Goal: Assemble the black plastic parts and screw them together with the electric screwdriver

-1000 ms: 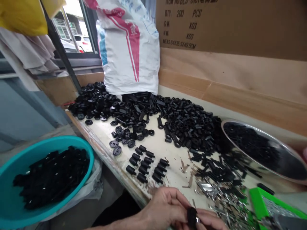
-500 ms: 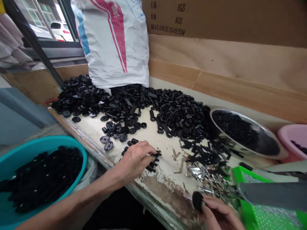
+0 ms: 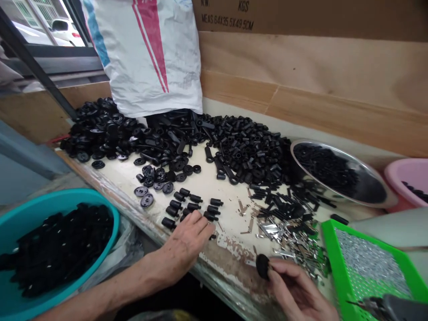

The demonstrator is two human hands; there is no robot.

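My left hand is over the near edge of the table, fingers bent and close together among rows of small black stepped cylinders. Its fingertips are hidden, and a dark tip pokes out beside them. Between the thumb and fingers of my right hand is a round black disc-like part, held on edge above the worn table front. Beyond the left hand lie several loose black wheel-shaped discs. Thin shiny metal strips are heaped past the right hand.
Black discs and short tubes form piles under a white sack. A steel bowl, a pink basin and a green tray of small metal pieces stand right. A screwdriver-like power tool is bottom right; a teal tub stands left.
My left hand has shifted down and slightly right, uncovering more of the cylinders. The right hand with the disc has moved a little up and left. The power tool has dropped lower, exposing the tray.
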